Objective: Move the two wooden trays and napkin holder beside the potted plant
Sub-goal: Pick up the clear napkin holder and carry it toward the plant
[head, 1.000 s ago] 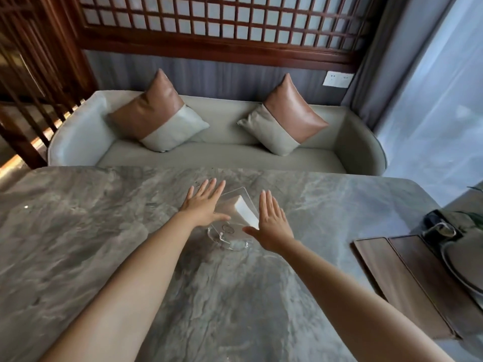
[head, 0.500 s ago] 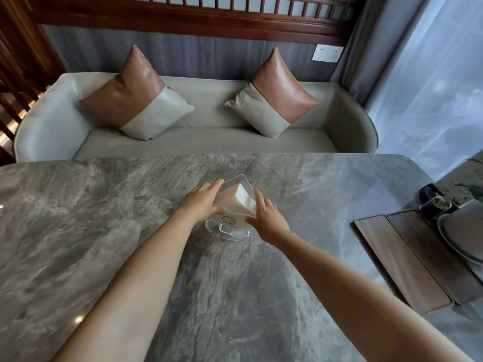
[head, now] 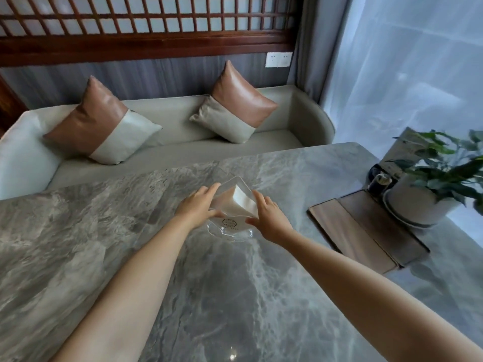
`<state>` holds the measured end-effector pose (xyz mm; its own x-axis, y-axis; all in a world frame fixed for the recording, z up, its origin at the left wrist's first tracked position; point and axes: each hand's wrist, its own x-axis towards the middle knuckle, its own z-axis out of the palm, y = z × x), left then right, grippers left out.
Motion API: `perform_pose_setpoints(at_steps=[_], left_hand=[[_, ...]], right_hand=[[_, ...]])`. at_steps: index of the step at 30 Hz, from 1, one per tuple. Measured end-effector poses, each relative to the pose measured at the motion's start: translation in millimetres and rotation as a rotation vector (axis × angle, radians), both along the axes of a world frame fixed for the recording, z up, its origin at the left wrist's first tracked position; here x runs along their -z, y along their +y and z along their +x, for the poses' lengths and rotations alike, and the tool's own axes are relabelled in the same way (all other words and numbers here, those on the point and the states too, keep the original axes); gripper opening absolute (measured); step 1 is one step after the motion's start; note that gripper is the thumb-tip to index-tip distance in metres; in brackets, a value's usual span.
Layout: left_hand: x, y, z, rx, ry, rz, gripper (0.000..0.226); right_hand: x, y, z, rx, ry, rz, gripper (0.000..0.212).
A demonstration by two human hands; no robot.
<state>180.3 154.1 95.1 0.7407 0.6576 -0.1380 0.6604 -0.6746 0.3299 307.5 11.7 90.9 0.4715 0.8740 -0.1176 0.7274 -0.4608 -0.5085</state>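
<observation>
A clear acrylic napkin holder (head: 232, 205) with white napkins inside stands on its round base in the middle of the grey marble table (head: 235, 296). My left hand (head: 197, 206) grips its left side and my right hand (head: 269, 218) grips its right side. Two flat wooden trays (head: 366, 231) lie side by side at the right of the table, touching each other. Just behind them stands the potted plant (head: 428, 184), green leaves in a white pot on a saucer.
A small dark jar (head: 380, 182) sits between the trays and the plant pot. A grey sofa (head: 170, 142) with two brown-and-grey cushions runs along the table's far edge. Sheer curtains hang at the right.
Both hands went from flat and open beside the napkin holder to closed on its two sides. The view has swung right, bringing the potted plant into sight.
</observation>
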Motion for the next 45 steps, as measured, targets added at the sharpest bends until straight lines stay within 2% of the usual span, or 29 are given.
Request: perform_pose_setpoints(at_steps=[9, 15, 25, 35, 45], left_hand=[[-45.2, -90.7, 125.9, 0.199, -0.093, 0.097, 0.088], [-57.0, -165.2, 214.6, 0.339, -0.149, 0.093, 0.085], [-52.0, -295.3, 340.1, 0.550, -0.111, 0.087, 0.085], [-22.0, -407.1, 414.8, 0.711, -0.081, -0.011, 0.080], [6.9, -470.6, 439.7, 0.777, 0.035, -0.035, 0.079]], right_hand=[[-46.2, -112.5, 100.7, 0.199, -0.085, 0.089, 0.074], [-57.4, -199.4, 167.8, 0.329, -0.116, 0.110, 0.075], [-53.3, -343.1, 256.2, 0.498, -0.135, 0.090, 0.075], [-26.8, -458.9, 301.9, 0.661, -0.054, 0.039, 0.072], [10.6, -514.2, 313.0, 0.756, 0.024, -0.007, 0.066]])
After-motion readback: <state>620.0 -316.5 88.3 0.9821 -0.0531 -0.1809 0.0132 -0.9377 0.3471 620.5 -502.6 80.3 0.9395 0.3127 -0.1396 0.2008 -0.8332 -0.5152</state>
